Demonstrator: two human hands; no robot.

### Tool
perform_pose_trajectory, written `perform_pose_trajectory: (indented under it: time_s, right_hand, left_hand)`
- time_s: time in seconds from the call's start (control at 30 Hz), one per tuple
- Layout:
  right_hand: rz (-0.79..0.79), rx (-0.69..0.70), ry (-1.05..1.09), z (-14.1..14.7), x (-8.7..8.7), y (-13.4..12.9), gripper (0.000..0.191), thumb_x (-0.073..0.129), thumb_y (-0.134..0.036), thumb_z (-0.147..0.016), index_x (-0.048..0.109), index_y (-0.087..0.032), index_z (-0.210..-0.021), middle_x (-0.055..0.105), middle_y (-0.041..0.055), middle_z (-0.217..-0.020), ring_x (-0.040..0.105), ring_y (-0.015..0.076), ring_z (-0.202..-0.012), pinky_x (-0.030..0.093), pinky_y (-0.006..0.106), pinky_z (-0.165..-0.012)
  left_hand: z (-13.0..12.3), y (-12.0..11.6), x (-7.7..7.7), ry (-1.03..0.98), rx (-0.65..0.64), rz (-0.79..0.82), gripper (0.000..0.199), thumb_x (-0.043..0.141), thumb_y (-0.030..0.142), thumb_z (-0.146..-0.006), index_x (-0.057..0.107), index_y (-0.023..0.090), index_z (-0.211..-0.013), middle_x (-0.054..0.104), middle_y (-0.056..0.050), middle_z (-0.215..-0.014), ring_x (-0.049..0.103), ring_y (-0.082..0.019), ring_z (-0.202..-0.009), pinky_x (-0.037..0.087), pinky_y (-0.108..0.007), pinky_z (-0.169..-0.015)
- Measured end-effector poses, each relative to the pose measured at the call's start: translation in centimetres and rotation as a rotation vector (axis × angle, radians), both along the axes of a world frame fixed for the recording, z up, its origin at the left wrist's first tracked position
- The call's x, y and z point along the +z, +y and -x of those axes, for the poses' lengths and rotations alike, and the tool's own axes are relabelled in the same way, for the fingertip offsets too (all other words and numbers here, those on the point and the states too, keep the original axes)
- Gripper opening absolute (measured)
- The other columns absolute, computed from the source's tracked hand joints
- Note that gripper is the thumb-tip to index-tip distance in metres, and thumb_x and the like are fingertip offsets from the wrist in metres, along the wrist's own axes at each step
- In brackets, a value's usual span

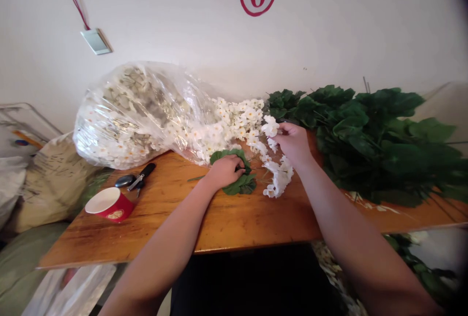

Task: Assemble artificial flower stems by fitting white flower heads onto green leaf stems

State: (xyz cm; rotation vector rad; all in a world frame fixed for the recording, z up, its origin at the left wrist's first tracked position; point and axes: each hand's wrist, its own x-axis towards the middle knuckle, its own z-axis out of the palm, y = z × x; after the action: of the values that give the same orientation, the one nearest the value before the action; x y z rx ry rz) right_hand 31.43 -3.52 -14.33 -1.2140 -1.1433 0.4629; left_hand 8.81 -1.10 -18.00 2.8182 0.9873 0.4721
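Note:
My left hand (227, 170) rests on the wooden table with its fingers curled round an artificial leaf stem. Green leaves (239, 187) stick out above and below that hand. To its right, my right hand (293, 141) pinches a white artificial flower (270, 126) between thumb and fingertips. Below it a drooping cluster of white flowers (280, 177) lies by the leaves; whether it joins the pinched flower I cannot tell. Behind both hands, more white flowers with yellow centres (241, 116) spill out of a clear plastic bag (146, 111).
A large heap of dark green leaves (365, 135) covers the table's right side. On the left are a red paper cup (113, 205), a dark rounded object (125, 180) and a black-handled tool (146, 172). The wooden table (252, 228) meets a white wall (204, 23).

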Motion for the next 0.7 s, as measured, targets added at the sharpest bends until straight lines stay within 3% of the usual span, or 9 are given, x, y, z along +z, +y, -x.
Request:
perform_pose_trajectory:
  time_s: [0.1, 0.27, 0.4, 0.5, 0.7]
  right_hand:
    - [-0.050, -0.170, -0.097, -1.9, 1.4, 0.3, 0.022, 0.067, -0.030, -0.065, 0.073, -0.017, -0.082, 0.066, 0.0015, -0.067, 0.056, 0.0163, -0.057, 0.043, 0.026, -0.052]
    - [0.040, -0.390, -0.625, -6.2, 5.0, 2.7, 0.026, 0.062, -0.018, -0.063, 0.076, -0.013, -0.086, 0.071, 0.0065, -0.080, 0.064, 0.0231, -0.074, 0.046, 0.030, -0.069]
    - [0.108, -0.283, -0.967, -8.5, 6.1, 6.0, 0.034, 0.055, -0.011, -0.065, 0.076, -0.012, -0.091, 0.073, 0.0105, -0.093, 0.065, 0.0252, -0.089, 0.045, 0.030, -0.080]
    - [0.214, -0.175, -1.120, -9.1, 5.3, 8.1, 0.037, 0.054, -0.008, -0.063, 0.076, -0.014, -0.093, 0.074, 0.0088, -0.093, 0.064, 0.0236, -0.089, 0.044, 0.029, -0.079]
    - [0.331, -0.085, -1.239, -9.0, 3.3, 10.4, 0.036, 0.054, -0.007, -0.064, 0.077, -0.014, -0.090, 0.074, 0.0084, -0.091, 0.064, 0.0214, -0.084, 0.043, 0.026, -0.072]
  left_hand:
    - [-0.4, 0.1, -0.2, -0.009, 0.057, 0.048, 0.026, 0.057, 0.043, -0.085, 0.065, 0.018, -0.089, 0.066, -0.006, -0.092, 0.060, -0.021, -0.089, 0.045, -0.031, -0.080]
    - [-0.7, 0.2, -0.2, -0.036, 0.088, 0.085, 0.049, 0.041, 0.059, -0.090, 0.065, 0.018, -0.080, 0.065, -0.007, -0.083, 0.060, -0.020, -0.078, 0.043, -0.030, -0.070]
    - [-0.7, 0.5, -0.4, -0.030, 0.098, 0.085, 0.045, 0.042, 0.055, -0.091, 0.066, 0.018, -0.082, 0.066, -0.007, -0.086, 0.061, -0.020, -0.081, 0.042, -0.029, -0.070]
    - [-0.6, 0.8, -0.6, -0.018, 0.120, 0.124, 0.040, 0.048, 0.054, -0.088, 0.065, 0.019, -0.081, 0.066, -0.006, -0.086, 0.061, -0.019, -0.081, 0.042, -0.028, -0.070]
    - [-0.3, 0.9, -0.9, -0.069, 0.113, 0.180, 0.038, 0.046, 0.052, -0.090, 0.064, 0.020, -0.082, 0.066, -0.005, -0.088, 0.060, -0.019, -0.081, 0.042, -0.028, -0.069]
